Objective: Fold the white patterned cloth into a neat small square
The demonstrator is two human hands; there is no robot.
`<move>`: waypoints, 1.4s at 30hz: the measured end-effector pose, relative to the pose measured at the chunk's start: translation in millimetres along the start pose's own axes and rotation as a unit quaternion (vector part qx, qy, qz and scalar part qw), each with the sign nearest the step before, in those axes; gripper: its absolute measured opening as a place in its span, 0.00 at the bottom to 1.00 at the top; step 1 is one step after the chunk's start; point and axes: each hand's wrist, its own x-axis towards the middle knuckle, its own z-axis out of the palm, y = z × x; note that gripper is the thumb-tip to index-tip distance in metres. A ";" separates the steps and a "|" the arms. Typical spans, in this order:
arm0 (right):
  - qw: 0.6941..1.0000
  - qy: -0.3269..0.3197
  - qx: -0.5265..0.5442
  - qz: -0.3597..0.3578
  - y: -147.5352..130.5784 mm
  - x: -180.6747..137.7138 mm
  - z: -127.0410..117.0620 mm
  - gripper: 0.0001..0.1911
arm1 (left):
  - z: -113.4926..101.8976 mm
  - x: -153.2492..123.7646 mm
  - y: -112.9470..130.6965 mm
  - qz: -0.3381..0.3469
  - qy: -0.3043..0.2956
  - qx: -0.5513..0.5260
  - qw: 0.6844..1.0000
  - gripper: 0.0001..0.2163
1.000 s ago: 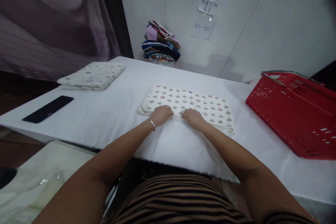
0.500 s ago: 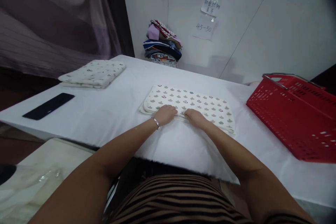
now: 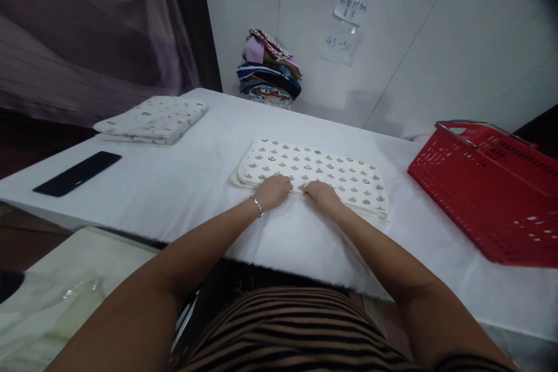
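Note:
A folded white cloth [image 3: 300, 163] with small grey, red and green prints lies flat on the white-covered table [image 3: 209, 186]. My left hand [image 3: 274, 190], with a silver bracelet at the wrist, grips the cloth's near edge, its fingers curled over the top. Just to the right, my right hand [image 3: 323, 197] closes on the same edge, thumb side toward the left hand. A short stretch of edge shows between the two hands. The undersides of both grips are hidden.
On the left lie another folded printed cloth [image 3: 152, 119] and a flat black object [image 3: 78, 174]. A red plastic basket [image 3: 483, 192] stands at the right. Behind the table, a stack of folded fabrics [image 3: 269, 72] rests against the wall with paper signs [image 3: 339, 49].
Both hands keep their place on the cloth's near edge, with the right hand shifted very slightly left. The view has moved a little; the cloth stays where it was.

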 end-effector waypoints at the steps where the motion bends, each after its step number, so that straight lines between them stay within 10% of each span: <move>1: 1.000 0.002 0.005 0.001 0.6 0.3 0.4 0.11 | 0.6 -0.3 0.1 -0.002 0.001 -0.001 1.000 0.07; 35: 0.985 0.156 0.045 0.049 20.3 -71.9 10.6 0.19 | 24.6 3.0 10.5 -0.002 0.053 -0.035 0.998 0.14; 39: 0.939 0.259 0.100 0.202 61.0 -123.8 -1.3 0.13 | 25.9 0.4 7.9 0.020 0.086 -0.029 0.996 0.15; 42: 0.847 0.315 0.162 0.397 88.8 -164.0 -9.8 0.11 | 25.6 -0.7 8.6 0.022 0.096 -0.024 0.995 0.14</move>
